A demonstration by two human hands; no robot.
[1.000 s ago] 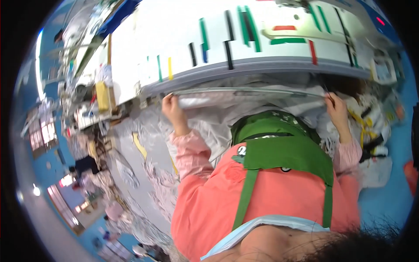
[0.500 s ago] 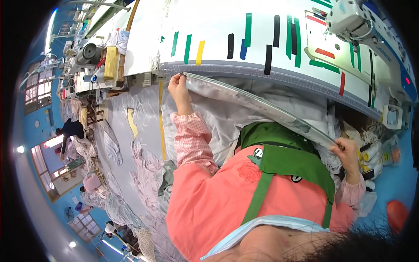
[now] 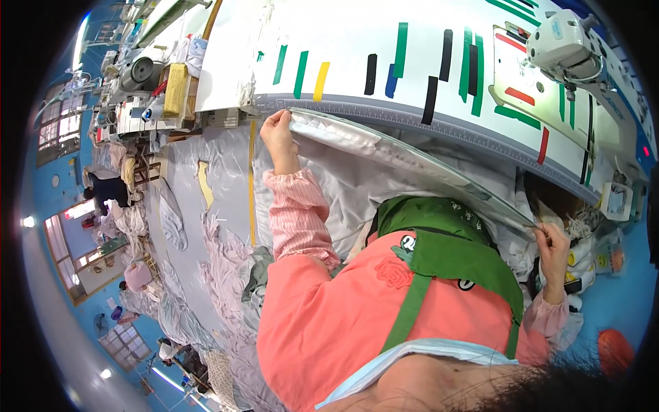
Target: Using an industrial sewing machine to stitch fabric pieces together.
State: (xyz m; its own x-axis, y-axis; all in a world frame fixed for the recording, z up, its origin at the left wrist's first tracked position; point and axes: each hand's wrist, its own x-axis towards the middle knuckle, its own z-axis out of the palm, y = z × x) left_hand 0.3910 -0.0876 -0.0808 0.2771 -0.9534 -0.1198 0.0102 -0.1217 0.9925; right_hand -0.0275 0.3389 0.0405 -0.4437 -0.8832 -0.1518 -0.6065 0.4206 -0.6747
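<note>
where the cloth strip (image 3: pixel 350 135) hangs: between my 2 hands, just in front of the table, sloping from its higher left end down to its lower right end
left hand (image 3: pixel 278 139): thumb and fingers pinched together on the strip's left end, just beside the ruler band; i cannot tell whether they touch it
right hand (image 3: pixel 553 250): thumb and fingertips nipped closed on the strip's right end, near my apron (image 3: pixel 467 254)
strip's look: pale and narrow, with a grey-green upper edge
pale cloth (image 3: pixel 329 196): in loose folds below the strip, to the left of my apron
ruler band (image 3: pixel 384 114): grey, finely marked, running along the front edge of the white table (image 3: pixel 226 69)
tape pieces (image 3: pixel 320 81): green, black, yellow, blue and red, on the tabletop
sewing machine (image 3: pixel 563 44): white, at the table's right, well apart from both hands
</note>
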